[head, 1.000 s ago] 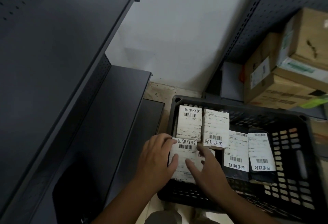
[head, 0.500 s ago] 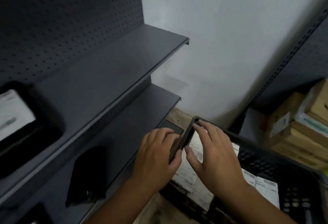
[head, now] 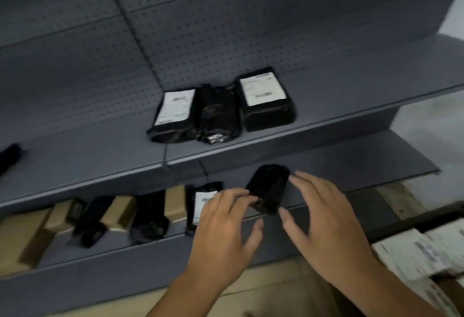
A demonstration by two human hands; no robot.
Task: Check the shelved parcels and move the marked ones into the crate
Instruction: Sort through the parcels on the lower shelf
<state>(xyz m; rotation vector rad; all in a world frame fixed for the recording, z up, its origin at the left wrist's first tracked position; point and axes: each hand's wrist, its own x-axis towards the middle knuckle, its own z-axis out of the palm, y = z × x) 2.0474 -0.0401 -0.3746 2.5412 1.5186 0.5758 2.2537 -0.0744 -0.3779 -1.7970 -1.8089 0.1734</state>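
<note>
**Black parcel (head: 268,186) up for checking on the lower shelf (head: 364,166)**

It lies tilted near the front of that shelf, dark face up, and we see no label on it. Our left hand (head: 223,231) reaches in with fingers loosely extended. Its fingertips (head: 247,197) touch the near-left edge and the thumb is held apart, so nothing is grasped. Our right hand (head: 326,221) hovers just beside the parcel, fingers spread and released. We cannot tell whether its thumb touches the wrapper.

We judge this to be the checking step. The next move calls for closing both hands on the parcel and turning it over to look for a label and any mark. Only then can we decide on the crate (head: 437,217), whose edge and white-labelled packets (head: 414,251) show at lower right.

Just left on the same shelf stand a labelled parcel (head: 200,201), more black bags (head: 148,216) and brown boxes (head: 118,212), close enough to be nudged. On the upper shelf (head: 326,95) sit three more parcels (head: 217,113), two with labels up. Motion blur hides all print.
</note>
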